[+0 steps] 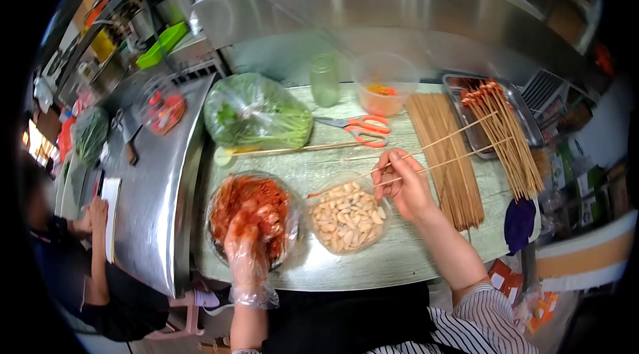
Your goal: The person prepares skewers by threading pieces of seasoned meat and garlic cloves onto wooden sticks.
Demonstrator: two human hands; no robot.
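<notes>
My left hand [247, 247], in a clear plastic glove, reaches into a bowl of red-sauced meat [226, 197]; its fingertips are sunk among the pieces, and what they hold is hidden. Between the thumb and fingers of my bare right hand [405, 184] are two thin wooden skewers [452, 136], spread apart and pointing to the upper right. Below and left of that hand stands a clear container of pale garlic-like cloves [346, 216]. A wide row of bare skewers [446, 161] lies just right of my right hand.
Behind are bagged greens [256, 114], orange-handled scissors [366, 129], a green glass [325, 79] and a clear tub [384, 84]. Loaded skewers [502, 134] rest on a metal tray [529, 121] at right. A person [100, 254] sits at the left by a metal counter [150, 201].
</notes>
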